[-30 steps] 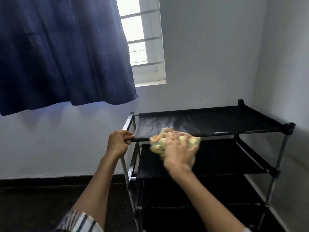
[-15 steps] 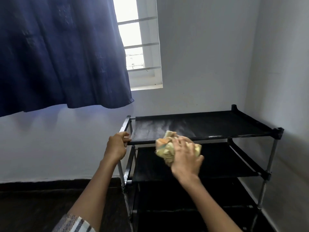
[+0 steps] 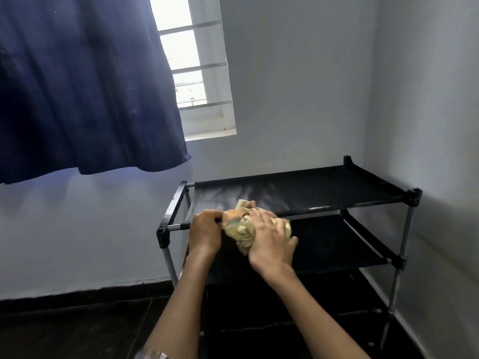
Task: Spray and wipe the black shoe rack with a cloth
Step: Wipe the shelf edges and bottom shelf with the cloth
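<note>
R hand [image 3: 269, 238] presses a bunched yellow-orange cloth [image 3: 242, 225] onto the front rail of the black shoe rack [image 3: 324, 189], fingers spread and curled over the wad, palm on top of it. Cloth sits at the front edge of the rack's top shelf, toward its left end, part hanging just below the rail. L hand [image 3: 204, 231] is closed round that same front rail, just left of the cloth and touching it, knuckles up, thumb hidden under the bar.

Top shelf of the rack shows pale streaks w/ a dull sheen behind the cloth; rest of the fabric is matte black. A 2nd shelf lies under the hands, lower tiers are dark and hard to make out. Rack's grey metal posts meet black corner joints; its right side stands close to the side wall [image 3: 427, 125], its back near the rear wall.

Above-left of the rack: barred window [image 3: 194, 73], bright, w/ a dark navy curtain [image 3: 85, 86] covering its left part. Dark floor [image 3: 64, 332] left of the rack's base. A bit of patterned sleeve [image 3: 155, 355] shows at the L forearm, well below the rack's top.
</note>
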{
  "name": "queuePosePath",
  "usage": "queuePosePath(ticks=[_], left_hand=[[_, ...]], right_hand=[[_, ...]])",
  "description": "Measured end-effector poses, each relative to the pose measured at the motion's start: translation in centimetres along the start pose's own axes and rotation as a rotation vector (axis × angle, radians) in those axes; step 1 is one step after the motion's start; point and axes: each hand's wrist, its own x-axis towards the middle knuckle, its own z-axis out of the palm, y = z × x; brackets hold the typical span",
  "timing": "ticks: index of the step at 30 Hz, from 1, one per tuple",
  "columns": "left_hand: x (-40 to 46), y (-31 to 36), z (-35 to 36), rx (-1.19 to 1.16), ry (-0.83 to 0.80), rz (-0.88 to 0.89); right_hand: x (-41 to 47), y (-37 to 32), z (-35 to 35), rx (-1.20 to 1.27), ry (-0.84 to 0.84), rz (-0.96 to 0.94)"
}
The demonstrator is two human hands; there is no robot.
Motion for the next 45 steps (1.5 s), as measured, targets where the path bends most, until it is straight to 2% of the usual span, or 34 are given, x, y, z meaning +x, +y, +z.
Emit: queuePosePath(ticks=[3, 5, 7, 11, 14, 16, 20, 24, 26, 29, 32, 34, 38, 40, 43, 45], left_hand=[[0.4, -0.3, 0.3, -0.066, -0.009, -0.025], [0.4, -0.5, 0.4, -0.087, 0.004, -0.035], [0.3, -0.3, 0.5, -0.11, 0.016, -0.039], [0.3, -0.4, 0.3, -0.016, 0.073, 0.003], [0.4, -0.8, 0.2, -0.033, 0.042, 0.015], [0.6, -0.7, 0.3, -0.079, -0.005, 0.008], [0.9, -0.8, 0.2, -0.178, -0.058, -0.046], [0.9, -1.1, 0.2, -0.162, -0.067, -0.029], [0.8, -1.1, 0.3, -0.148, -0.054, -0.008], [0.6, -0.9, 0.0, -0.066, 0.002, 0.039], [0.5, -1.1, -0.1, -0.043, 0.038, 0.055], [0.4, -0.8, -0.1, -0.087, 0.005, 0.058], [0.5, -0.8, -0.1, -0.174, -0.053, -0.006], [0.7, -0.9, -0.1, -0.177, -0.055, -0.013], [0.6, -0.6, -0.2, -0.14, -0.032, 0.017], [0.3, -0.5, -0.3, -0.142, -0.023, 0.039]], right_hand=[[1.4, 3.0, -2.5, 0.073, 0.008, 0.221], [1.7, 3.2, -3.7, 0.04, -0.01, 0.281], [1.3, 1.1, -3.3, 0.004, -0.005, 0.26], [-0.6, -4.0, -0.1, 0.096, -0.121, 0.036], [-0.2, -3.2, -0.2, 0.117, -0.168, -0.008], [0.4, -1.2, -1.3, 0.136, -0.183, 0.016], [1.8, 2.9, -4.5, 0.217, -0.143, 0.202], [2.3, 2.5, -5.3, 0.169, -0.105, 0.3], [1.4, 0.1, -4.0, 0.118, -0.051, 0.252], [-0.1, -3.4, -1.2, 0.148, -0.137, 0.048], [0.0, -3.1, -0.6, 0.081, -0.165, -0.066], [0.6, -1.2, -1.4, 0.063, -0.15, -0.054], [1.6, 3.3, -3.6, 0.143, -0.044, 0.185], [1.3, 4.0, -3.6, 0.082, 0.022, 0.223], [-0.2, 1.6, -1.5, -0.046, 0.082, 0.102], [-1.5, -0.6, 0.8, -0.044, 0.005, -0.064]])
